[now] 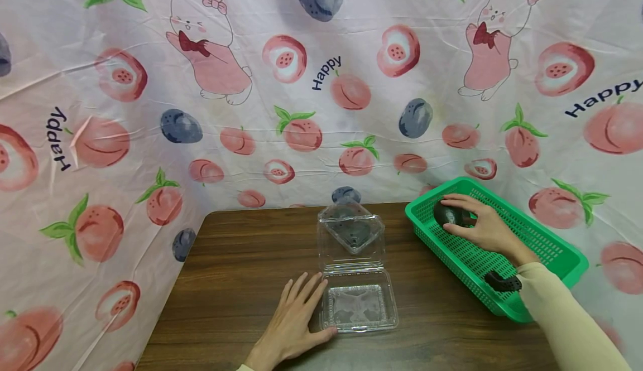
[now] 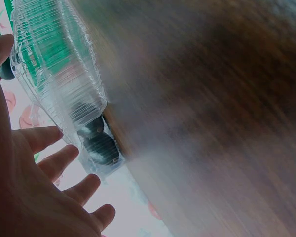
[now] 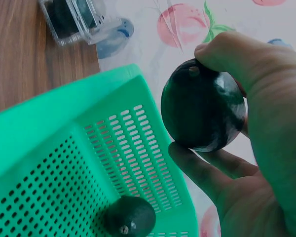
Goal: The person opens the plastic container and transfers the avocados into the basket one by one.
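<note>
My right hand [image 1: 479, 223] grips a dark, glossy avocado [image 3: 204, 106] between thumb and fingers, above the far end of the green basket [image 3: 64, 106]. A second dark avocado [image 3: 130, 216] lies on the basket floor, mostly hidden by the hand in the head view. Flat beside the open clear plastic clamshell box [image 1: 359, 329], my left hand [image 1: 296, 318] has its fingers spread along the left rim, thumb at the front corner. The box's lid [image 1: 326, 248] stands raised at the back, and nothing lies in its base.
Behind the raised lid, another clear box [image 2: 108, 168] with dark avocados stands near the table's back edge. The brown wooden table [image 1: 241, 259] meets a fruit-print curtain [image 1: 281, 92] at the back. A black wrist camera [image 1: 502, 282] sits by the right sleeve, over the basket.
</note>
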The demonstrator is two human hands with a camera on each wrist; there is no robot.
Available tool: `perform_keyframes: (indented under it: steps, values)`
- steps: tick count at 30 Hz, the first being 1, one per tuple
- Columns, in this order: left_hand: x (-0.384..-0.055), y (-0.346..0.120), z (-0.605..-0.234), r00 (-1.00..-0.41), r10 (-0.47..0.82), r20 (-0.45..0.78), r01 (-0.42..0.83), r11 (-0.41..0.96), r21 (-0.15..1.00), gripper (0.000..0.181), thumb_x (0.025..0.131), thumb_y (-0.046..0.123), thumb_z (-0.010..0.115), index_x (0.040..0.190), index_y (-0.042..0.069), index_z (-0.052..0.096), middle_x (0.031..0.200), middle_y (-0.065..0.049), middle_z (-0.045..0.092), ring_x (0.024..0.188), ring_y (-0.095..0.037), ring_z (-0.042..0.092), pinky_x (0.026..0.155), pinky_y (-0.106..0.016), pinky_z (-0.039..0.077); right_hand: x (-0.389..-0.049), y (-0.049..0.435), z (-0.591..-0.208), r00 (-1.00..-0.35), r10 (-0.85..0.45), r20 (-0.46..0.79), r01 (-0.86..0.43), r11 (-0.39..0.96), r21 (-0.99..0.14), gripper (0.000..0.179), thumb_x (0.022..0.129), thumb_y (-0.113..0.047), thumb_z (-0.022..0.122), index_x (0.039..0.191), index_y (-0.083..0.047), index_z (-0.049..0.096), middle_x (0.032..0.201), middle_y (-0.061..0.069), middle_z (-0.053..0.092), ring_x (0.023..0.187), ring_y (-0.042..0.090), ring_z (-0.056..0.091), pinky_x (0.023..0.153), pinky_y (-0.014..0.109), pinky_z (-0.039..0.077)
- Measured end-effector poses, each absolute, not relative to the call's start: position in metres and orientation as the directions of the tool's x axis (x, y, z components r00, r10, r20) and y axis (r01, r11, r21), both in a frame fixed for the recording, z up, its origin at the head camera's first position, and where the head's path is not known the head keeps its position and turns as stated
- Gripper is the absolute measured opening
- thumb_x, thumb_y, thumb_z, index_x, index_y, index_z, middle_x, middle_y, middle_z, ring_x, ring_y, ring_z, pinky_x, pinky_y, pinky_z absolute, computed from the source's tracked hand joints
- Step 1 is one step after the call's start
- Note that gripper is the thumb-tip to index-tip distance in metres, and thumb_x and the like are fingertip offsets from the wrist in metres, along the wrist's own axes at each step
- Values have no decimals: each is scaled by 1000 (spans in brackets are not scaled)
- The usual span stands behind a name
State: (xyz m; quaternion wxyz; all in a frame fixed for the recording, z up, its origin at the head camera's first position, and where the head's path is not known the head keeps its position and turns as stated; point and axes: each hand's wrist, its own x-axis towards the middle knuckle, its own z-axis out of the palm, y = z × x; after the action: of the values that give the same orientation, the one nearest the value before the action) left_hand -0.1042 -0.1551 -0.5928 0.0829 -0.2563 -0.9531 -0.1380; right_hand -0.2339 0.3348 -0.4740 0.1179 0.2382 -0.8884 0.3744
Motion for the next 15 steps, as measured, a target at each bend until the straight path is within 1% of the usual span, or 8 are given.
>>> perform_keyframes:
  steps: [6, 8, 12, 15]
  values:
    - [-104, -154, -592, -858, 460, 227, 507, 828, 239, 102, 95, 75, 75, 172, 13, 49, 179, -9, 49, 165, -49, 44, 131, -77, 36, -237, 344, -477, -858, -331, 392, -512, 612, -603, 57, 94, -7, 91, 148, -11, 73, 157, 15, 64, 125, -18, 51, 92, 10, 55]
    - [-104, -154, -592, -860, 459, 223, 505, 828, 243, 102, 95, 75, 75, 172, 13, 49, 179, -10, 48, 165, -49, 44, 131, -77, 35, -238, 347, -478, -855, -331, 398, -516, 612, -599, 57, 94, -6, 91, 148, -11, 73, 156, 16, 64, 126, -19, 50, 91, 9, 55]
    - [-105, -153, -592, -862, 457, 219, 501, 831, 242, 102, 95, 75, 74, 172, 13, 49, 179, -9, 48, 166, -49, 43, 132, -77, 35, -240, 353, -481, -853, -323, 410, -520, 602, -606, 56, 94, -4, 90, 147, -8, 74, 156, 18, 64, 128, -21, 48, 91, 5, 54]
    - [-105, -153, -592, -861, 457, 223, 502, 831, 239, 102, 95, 75, 74, 172, 13, 49, 179, -9, 49, 166, -49, 44, 132, -77, 35, -242, 358, -484, -846, -315, 430, -528, 605, -596, 56, 93, -4, 90, 146, -7, 74, 155, 19, 65, 131, -24, 45, 95, -1, 47]
